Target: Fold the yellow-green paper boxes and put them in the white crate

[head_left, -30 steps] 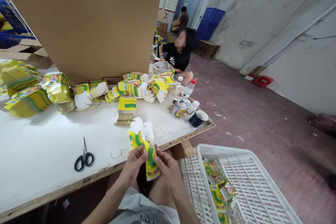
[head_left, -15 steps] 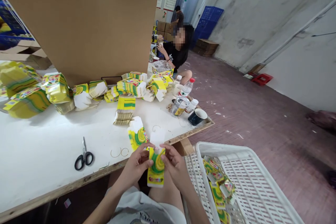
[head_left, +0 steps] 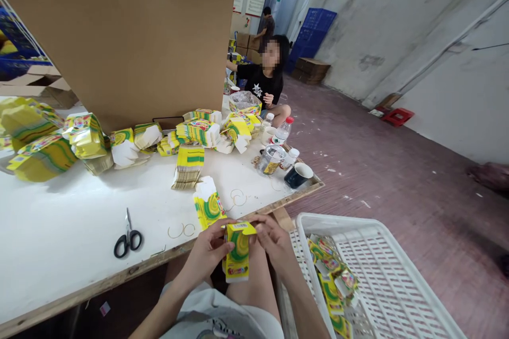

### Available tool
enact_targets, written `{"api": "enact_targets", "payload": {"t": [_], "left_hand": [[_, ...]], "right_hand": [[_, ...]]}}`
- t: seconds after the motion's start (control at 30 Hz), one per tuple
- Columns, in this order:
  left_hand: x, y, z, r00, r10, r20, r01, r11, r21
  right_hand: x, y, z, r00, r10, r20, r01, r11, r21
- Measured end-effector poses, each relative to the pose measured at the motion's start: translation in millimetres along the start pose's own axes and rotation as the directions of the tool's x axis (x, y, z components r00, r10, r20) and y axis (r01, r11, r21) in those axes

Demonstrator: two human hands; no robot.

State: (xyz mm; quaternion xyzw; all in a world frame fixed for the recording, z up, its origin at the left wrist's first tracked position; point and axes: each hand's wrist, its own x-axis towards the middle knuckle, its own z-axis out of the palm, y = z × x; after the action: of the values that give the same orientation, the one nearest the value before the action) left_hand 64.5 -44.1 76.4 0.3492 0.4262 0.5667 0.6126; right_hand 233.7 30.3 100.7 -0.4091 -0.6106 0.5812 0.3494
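Observation:
A small yellow and green carton [head_left: 237,257] is held upright over my lap, its top flap with a barcode folded over toward me. My left hand [head_left: 212,246] grips the carton's left side, thumb across the front. My right hand [head_left: 272,238] has its fingers at the flap's right edge, closed on it. Just beyond my hands, a few flat cartons [head_left: 209,209] lie on the white table [head_left: 79,222]. Behind them stands a neat stack of flat cartons [head_left: 189,164].
Black-handled scissors [head_left: 128,238] lie on the table. A dark mug [head_left: 299,175], bottles and a plastic jar [head_left: 271,160] stand at its right corner. A white basket [head_left: 382,254] with several cartons is at my right. A cardboard sheet [head_left: 139,37] rises behind; a person [head_left: 266,77] sits beyond.
The carton's white top flap, upright before, is now folded down, showing the barcode. My right hand has moved slightly right. The person across has lowered one hand and reached the other sideways.

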Motion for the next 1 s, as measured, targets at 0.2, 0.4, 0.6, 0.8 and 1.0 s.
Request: {"api": "enact_targets", "payload": {"t": [0.2, 0.4, 0.6, 0.8, 1.0], "left_hand": [[0.8, 2.1, 4.3, 0.999, 0.012, 0.038, -0.014, 0.999, 0.051], [-1.3, 10.0, 3.6, 0.999, -0.037, 0.019, 0.038, 0.998, -0.041], [2.3, 7.6, 16.0, 1.000, -0.016, 0.020, 0.018, 0.997, -0.072], [4.0, -5.7, 12.8, 0.993, 0.099, -0.061, -0.086, 0.978, 0.189], [8.9, -32.6, -30.5, 0.921, 0.278, -0.272, -0.043, 0.767, 0.640]], "right_hand": [[-0.6, -4.4, 6.3, 0.997, 0.037, 0.074, -0.015, 0.962, -0.272], [-2.8, 3.0, 8.2, 0.998, -0.022, 0.053, 0.042, 0.910, -0.412], [-2.4, 8.3, 10.2, 0.993, -0.111, -0.047, 0.102, 0.979, -0.175], [-20.9, -9.7, -34.8, 0.937, -0.279, -0.210, 0.159, 0.876, -0.456], [-14.7, 0.3, -63.0, 0.841, -0.407, -0.357, 0.028, 0.692, -0.722]]}}
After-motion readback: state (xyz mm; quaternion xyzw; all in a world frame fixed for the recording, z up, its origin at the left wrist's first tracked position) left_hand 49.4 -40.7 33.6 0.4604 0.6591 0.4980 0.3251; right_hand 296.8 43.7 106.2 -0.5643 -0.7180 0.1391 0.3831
